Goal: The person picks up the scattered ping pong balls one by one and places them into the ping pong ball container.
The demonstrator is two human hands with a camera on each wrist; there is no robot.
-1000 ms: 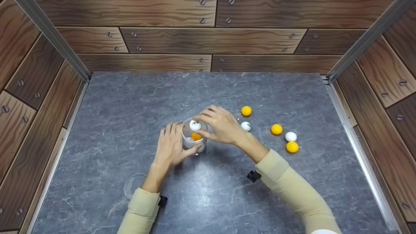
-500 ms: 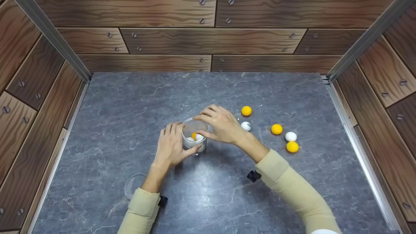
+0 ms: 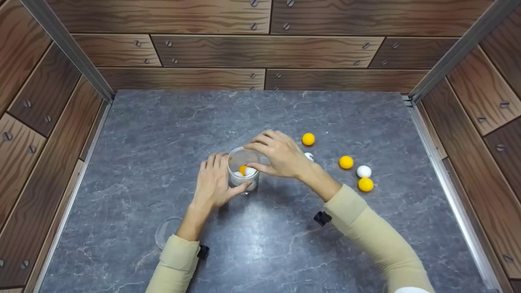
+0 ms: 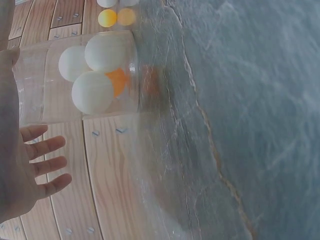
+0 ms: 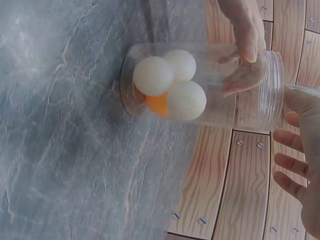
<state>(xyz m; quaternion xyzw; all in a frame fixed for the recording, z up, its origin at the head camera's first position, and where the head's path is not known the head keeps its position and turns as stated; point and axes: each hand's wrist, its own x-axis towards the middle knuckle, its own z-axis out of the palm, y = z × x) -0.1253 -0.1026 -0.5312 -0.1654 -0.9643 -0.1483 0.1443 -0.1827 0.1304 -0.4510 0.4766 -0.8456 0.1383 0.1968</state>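
The clear jar (image 3: 241, 157) stands upright under both hands. Three white balls (image 5: 185, 100) and an orange ball (image 5: 157, 104) lie at its bottom in the right wrist view. My left hand (image 3: 213, 184) holds the jar from the left, its thumb across the near side; in the left wrist view the other fingers of that hand (image 4: 20, 175) are spread beside the jar (image 4: 32, 90). At the right edge of the mouth is my right hand (image 3: 285, 156), thumb and fingers apart, holding nothing.
Right of the jar lie orange balls (image 3: 308, 139) (image 3: 346, 162) (image 3: 365, 184) and a white ball (image 3: 364, 171); another white ball (image 3: 309, 156) is partly hidden by the right wrist. A clear round lid (image 3: 165, 232) lies by the left forearm. Wood-patterned walls (image 3: 264, 51) surround the table.
The white ball that was at the jar's mouth beside my right fingers has dropped in among the others. My right hand has since shifted slightly to the right; the left stays put.
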